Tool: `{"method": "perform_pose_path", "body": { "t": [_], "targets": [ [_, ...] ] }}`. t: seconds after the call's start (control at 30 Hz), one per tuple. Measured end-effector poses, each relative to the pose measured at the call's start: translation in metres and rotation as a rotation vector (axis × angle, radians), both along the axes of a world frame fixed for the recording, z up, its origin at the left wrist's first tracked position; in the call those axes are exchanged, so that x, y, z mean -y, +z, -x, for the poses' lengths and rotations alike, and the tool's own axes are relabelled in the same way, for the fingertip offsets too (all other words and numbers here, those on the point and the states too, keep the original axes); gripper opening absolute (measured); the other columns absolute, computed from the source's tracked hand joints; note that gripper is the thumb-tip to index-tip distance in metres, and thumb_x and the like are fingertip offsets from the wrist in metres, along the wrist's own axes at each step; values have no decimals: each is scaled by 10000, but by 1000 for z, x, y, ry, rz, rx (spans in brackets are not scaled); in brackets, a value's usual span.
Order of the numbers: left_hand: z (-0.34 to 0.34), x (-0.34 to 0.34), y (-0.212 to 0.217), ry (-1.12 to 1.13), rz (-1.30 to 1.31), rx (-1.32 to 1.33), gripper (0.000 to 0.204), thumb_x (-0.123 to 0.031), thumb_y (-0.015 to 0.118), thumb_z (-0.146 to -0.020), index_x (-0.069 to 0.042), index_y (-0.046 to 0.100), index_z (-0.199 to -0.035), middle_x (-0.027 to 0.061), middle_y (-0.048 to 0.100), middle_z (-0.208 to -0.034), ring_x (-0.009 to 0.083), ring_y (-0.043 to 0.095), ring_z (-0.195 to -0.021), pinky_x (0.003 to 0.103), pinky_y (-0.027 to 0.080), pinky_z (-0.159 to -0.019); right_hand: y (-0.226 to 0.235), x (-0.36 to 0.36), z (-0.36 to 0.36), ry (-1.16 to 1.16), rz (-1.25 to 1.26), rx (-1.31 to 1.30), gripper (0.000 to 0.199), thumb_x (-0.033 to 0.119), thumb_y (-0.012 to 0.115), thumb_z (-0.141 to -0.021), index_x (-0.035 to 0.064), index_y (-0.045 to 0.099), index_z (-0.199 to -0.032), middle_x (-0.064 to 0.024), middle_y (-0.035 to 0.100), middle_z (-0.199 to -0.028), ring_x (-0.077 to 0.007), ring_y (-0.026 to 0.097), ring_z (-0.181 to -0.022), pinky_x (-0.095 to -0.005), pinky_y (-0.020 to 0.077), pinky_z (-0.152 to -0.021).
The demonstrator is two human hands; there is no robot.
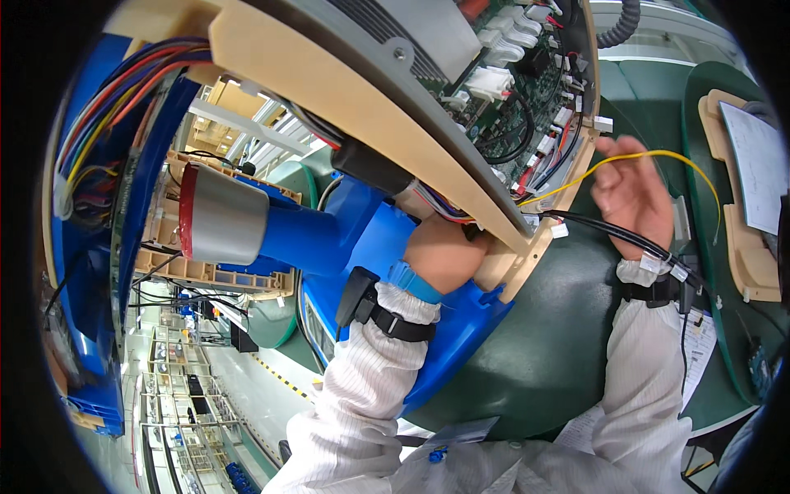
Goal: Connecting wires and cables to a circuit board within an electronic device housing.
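Observation:
A large blue machine housing [362, 235] with a beige inner panel [329, 90] stands tilted in front of me. A green circuit board [510, 74] with white connectors and coloured wires sits on the panel. My left hand [444, 251] reaches under the panel's lower edge; its fingers are hidden behind the panel. My right hand [629, 193] pinches a thin yellow wire [658, 155] that runs from the board's edge and loops right. A black cable [617, 235] passes just below that hand.
A silver and red cylinder [218, 214] juts from the blue housing at left. Bundled coloured wires [115, 99] hang at upper left. A green mat [568, 329] covers the bench; a beige tray with paper [753, 165] lies at right. Factory shelving shows below left.

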State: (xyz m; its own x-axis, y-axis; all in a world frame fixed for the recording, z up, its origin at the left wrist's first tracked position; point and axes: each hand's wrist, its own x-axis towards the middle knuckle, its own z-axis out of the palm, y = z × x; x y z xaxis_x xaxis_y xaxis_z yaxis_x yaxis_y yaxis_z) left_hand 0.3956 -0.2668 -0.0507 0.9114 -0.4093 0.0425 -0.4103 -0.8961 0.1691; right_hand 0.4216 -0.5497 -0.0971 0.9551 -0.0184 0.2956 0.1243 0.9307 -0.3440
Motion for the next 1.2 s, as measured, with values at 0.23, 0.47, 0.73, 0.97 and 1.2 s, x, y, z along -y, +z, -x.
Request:
{"method": "perform_pose_path", "body": {
  "t": [0.23,0.47,0.73,0.97,1.2],
  "targets": [
    [-7,-12,-26,99,-82,4,263,-257,580,-809,-73,687,-965,224,680,-934,427,642,-864,494,524,-788,-2,-17,3,180,402,-290,325,238,489,-1019,-61,569,-1117,-114,638,-923,-188,657,-768,-289,554,-705],
    [-12,-4,-24,74,77,15,276,-242,568,-804,-53,686,-967,234,675,-950,432,628,-908,487,513,-821,-2,-14,7,100,293,-20,234,148,600,-950,-24,614,-1108,-164,679,-1020,-240,687,-824,-359,565,-783],
    [-23,-11,-36,16,129,53,289,-230,601,-799,-21,682,-982,253,667,-986,444,616,-947,487,502,-835,0,-26,2,170,127,2,231,100,587,-938,-16,604,-1137,-162,659,-1101,-267,645,-1006,-363,496,-899],
    [-28,-7,-36,-41,289,43,338,-239,640,-794,9,675,-1020,262,664,-1016,448,608,-981,469,501,-858,-11,-4,15,338,205,250,296,76,575,-842,-34,628,-1112,-173,682,-1006,-289,639,-949,-452,397,-1053],
    [-15,16,-6,125,334,-118,315,-240,603,-817,-25,684,-1034,266,656,-1044,444,608,-993,472,500,-874,-29,-11,26,-12,166,-222,418,63,499,-858,-61,525,-1256,-164,617,-1153,-225,601,-941,-370,488,-875]
  ]
}}
